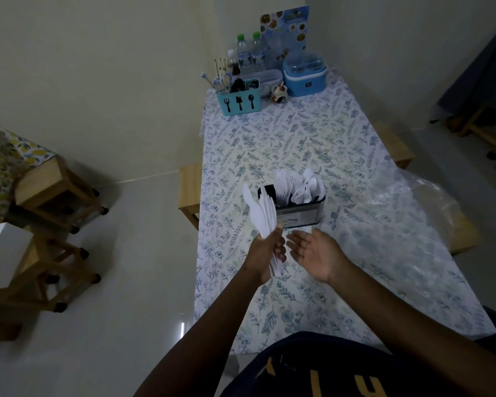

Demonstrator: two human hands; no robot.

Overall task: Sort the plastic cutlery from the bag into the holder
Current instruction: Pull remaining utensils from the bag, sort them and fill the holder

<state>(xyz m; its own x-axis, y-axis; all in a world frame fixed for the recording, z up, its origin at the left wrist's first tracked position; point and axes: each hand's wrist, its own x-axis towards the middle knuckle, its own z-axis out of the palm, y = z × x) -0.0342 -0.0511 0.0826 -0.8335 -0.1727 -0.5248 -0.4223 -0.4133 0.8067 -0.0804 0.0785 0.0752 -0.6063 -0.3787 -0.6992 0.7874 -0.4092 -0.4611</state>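
Note:
My left hand (265,253) grips a bunch of white plastic knives (259,213) by their handles, blades fanned upward just left of the holder. The metal holder (302,214) stands on the floral tablecloth; white spoons and forks (298,187) stick out of its middle and right compartments, and its left compartment is mostly hidden behind the knives. My right hand (317,250) hovers palm up and open, in front of the holder, holding nothing. The clear plastic bag (413,207) lies crumpled on the table to the right.
At the table's far end stand a teal cutlery caddy (239,103), water bottles (249,54), a blue lidded container (305,75) and a menu card (285,32). Wooden stools (58,193) stand on the floor at left, and benches flank the table.

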